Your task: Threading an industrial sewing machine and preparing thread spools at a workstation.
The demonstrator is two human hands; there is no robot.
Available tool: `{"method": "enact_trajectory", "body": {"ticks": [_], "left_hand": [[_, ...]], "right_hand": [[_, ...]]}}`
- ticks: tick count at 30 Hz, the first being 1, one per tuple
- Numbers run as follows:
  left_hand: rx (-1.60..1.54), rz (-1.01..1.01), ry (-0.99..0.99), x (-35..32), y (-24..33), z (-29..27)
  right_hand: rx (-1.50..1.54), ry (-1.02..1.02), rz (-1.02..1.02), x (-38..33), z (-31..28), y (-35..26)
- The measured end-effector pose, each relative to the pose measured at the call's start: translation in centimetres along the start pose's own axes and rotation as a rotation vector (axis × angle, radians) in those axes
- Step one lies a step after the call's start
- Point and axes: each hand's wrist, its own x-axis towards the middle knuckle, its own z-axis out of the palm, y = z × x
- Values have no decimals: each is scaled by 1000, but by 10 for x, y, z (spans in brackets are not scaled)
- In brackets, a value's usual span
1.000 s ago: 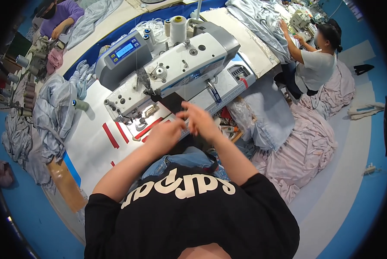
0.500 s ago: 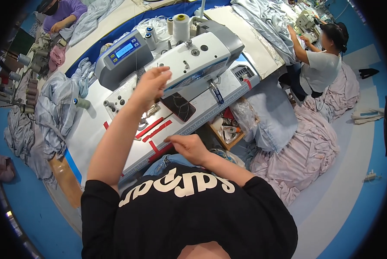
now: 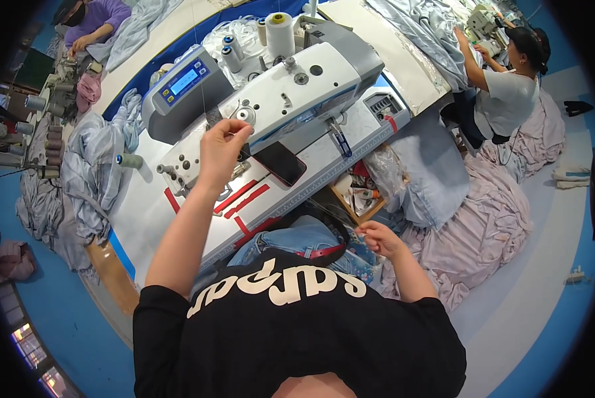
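Note:
My left hand is raised over the white sewing machine, its thumb and fingertips pinched together beside a round metal dial. Whatever the pinch holds is too fine to make out. Off to the right, below the table's front edge, my right hand has its fingers closed on a thin thread that runs up toward the table. A dark phone lies on the machine bed. Red tape strips mark the white table near the needle area, which my left arm partly hides.
A grey control box with a lit screen and a white thread cone stand behind. A green spool lies left. An open drawer holds small items. Pink cloth heaps lie right. Two people work farther off.
My right hand has moved right, away from the red tape, drawing thread. My left hand has come down slightly, and its fingers are now pinched near the dial.

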Motion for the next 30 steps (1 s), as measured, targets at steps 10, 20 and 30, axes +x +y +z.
{"method": "enact_trajectory", "body": {"ticks": [10, 20, 30], "left_hand": [[433, 212, 67, -3, 8, -3], [983, 434, -62, 51, 37, -2], [1127, 446, -37, 44, 42, -3]], "right_hand": [[-1242, 419, -255, 73, -10, -29], [-1346, 405, -460, 133, 33, -100], [-1780, 913, -817, 178, 21, -123]]}}
